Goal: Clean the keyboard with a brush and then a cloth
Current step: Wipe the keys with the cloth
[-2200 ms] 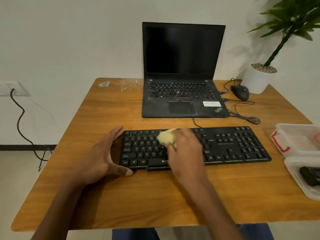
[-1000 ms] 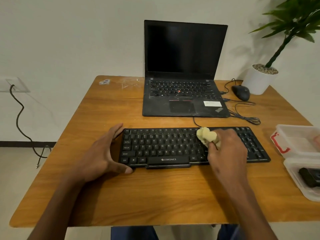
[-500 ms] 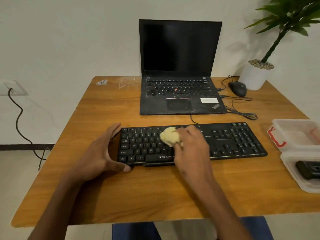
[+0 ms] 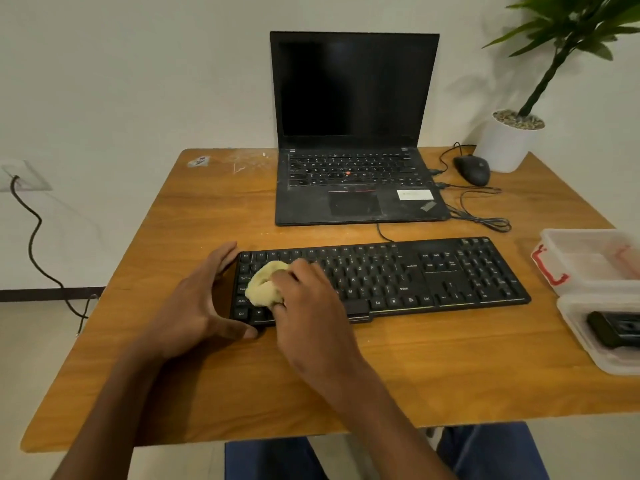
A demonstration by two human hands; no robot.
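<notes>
A black keyboard (image 4: 433, 275) lies across the middle of the wooden table (image 4: 214, 216). My right hand (image 4: 311, 306) grips a bunched yellow cloth (image 4: 263, 284) and presses it on the keys at the keyboard's left end. My left hand (image 4: 197, 306) cups that left end, fingers along the far corner and thumb at the near edge. A dark object, possibly the brush (image 4: 613, 329), lies in a clear container at the right; I cannot tell for sure.
An open black laptop (image 4: 353, 133) stands behind the keyboard. A mouse (image 4: 472, 169) with loose cables and a white potted plant (image 4: 512, 140) sit at the back right. Two clear plastic containers (image 4: 588, 261) lie at the right edge. A wall cable (image 4: 31, 237) hangs at left.
My right hand swept the cloth from the keyboard's right of centre back over the middle to its left end. My left hand has stayed on the left end.
</notes>
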